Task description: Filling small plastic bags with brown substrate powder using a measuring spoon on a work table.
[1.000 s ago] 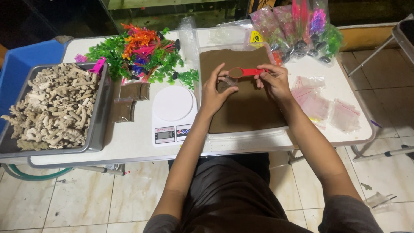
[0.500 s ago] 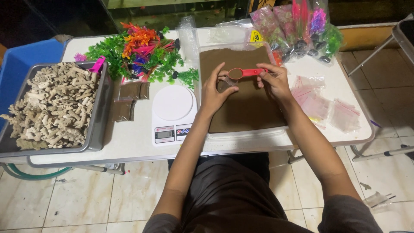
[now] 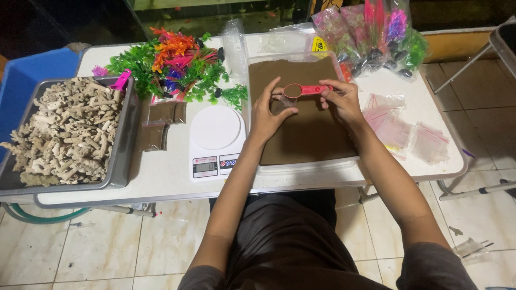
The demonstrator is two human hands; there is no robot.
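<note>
- Head view: a red measuring scoop (image 3: pixel 302 90) is pinched by its handle in the grip of the right hand (image 3: pixel 339 101), its bowl heaped with brown powder.
- A small clear bag (image 3: pixel 280 101) appears to be held in the grip of the left hand (image 3: pixel 270 111), fingers curled about it and thumb pressed in; the scoop bowl is poised just above its mouth.
- Both hands are held over a clear tray (image 3: pixel 301 167) filled with an even layer of brown powder (image 3: pixel 306 131).
- Just left of the tray, a white digital scale (image 3: pixel 215 140) stands on the desk (image 3: pixel 166 177); nothing is seen on its platform.
- Filled brown packets (image 3: pixel 161 122) lie left of the scale, so some portions seem finished already.
- Empty clear bags (image 3: pixel 408 134) are spread to the right of the tray, so more seem left to fill; the present bag is judged as being filled, not yet weighed.
- Further out, plastic aquarium plants (image 3: pixel 172 62) and a metal tray of pale coral pieces (image 3: pixel 64 134) are seen at the left.
</note>
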